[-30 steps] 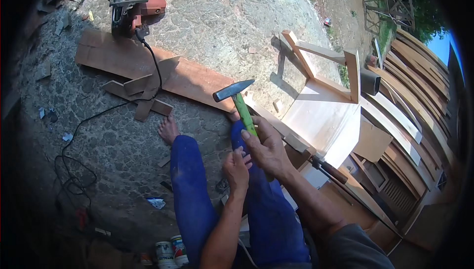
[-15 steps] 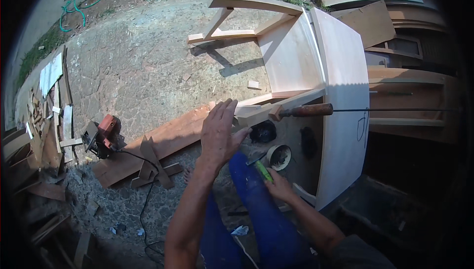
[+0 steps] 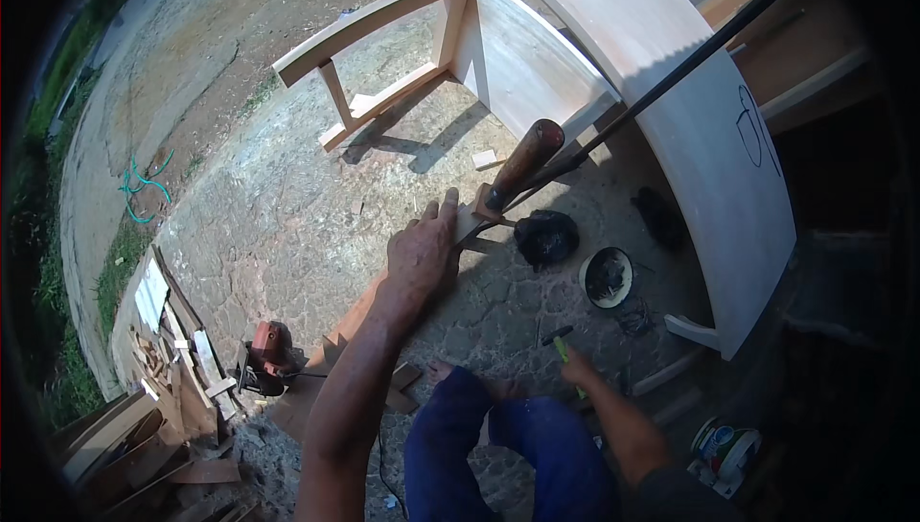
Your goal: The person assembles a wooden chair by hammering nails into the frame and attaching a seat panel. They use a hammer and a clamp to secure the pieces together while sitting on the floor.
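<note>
My left hand [image 3: 422,252] lies against the end of a wooden rail [image 3: 466,225], its fingers stretched forward and its thumb hidden. Just beyond the fingertips, a bar clamp with a worn wooden handle [image 3: 525,163] sits at the rail, a small wood block at its foot. Its long dark bar [image 3: 661,89] runs up to the right. My right hand [image 3: 579,370] is closed around a hammer with a green handle [image 3: 562,348], held low beside my right knee, its dark head pointing up. Behind the clamp stands a pale wooden furniture frame [image 3: 388,14] with a curved top rail.
A wide curved panel [image 3: 661,52] stands at the right. Near it are a round bowl [image 3: 607,278] with dark contents and a black bag [image 3: 546,238]. A red power saw [image 3: 268,349] and scrap wood [image 3: 172,359] lie at the left; a white tub [image 3: 725,450] is lower right.
The view has turned, so the frame and panel appear rotated. My right hand has moved the hammer off my leg, out to the right. My left hand stays at the rail's end.
</note>
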Motion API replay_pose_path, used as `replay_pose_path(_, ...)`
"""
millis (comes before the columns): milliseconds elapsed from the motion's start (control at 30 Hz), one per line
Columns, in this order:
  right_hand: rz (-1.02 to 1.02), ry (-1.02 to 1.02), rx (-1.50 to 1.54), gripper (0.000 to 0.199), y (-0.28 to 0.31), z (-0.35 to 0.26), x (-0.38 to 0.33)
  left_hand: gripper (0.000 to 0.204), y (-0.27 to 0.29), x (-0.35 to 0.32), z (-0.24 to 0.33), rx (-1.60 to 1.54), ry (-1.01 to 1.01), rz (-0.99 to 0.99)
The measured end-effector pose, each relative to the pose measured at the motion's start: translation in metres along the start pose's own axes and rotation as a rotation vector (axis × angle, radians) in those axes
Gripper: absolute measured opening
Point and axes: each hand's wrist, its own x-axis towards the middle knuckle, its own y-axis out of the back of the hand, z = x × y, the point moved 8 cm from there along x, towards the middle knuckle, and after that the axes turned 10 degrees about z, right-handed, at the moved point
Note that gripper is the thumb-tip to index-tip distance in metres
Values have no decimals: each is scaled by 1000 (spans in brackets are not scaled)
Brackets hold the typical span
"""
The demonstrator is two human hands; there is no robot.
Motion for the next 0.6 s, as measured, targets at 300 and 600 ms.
replay_pose_path(300,27,98,235,47,-108,71,83,71,-5,-3,-10,215,-48,-139)
replay_pose_path(600,439,464,314,32,-26,39,158,43,10,-1,23,242,-264,173)
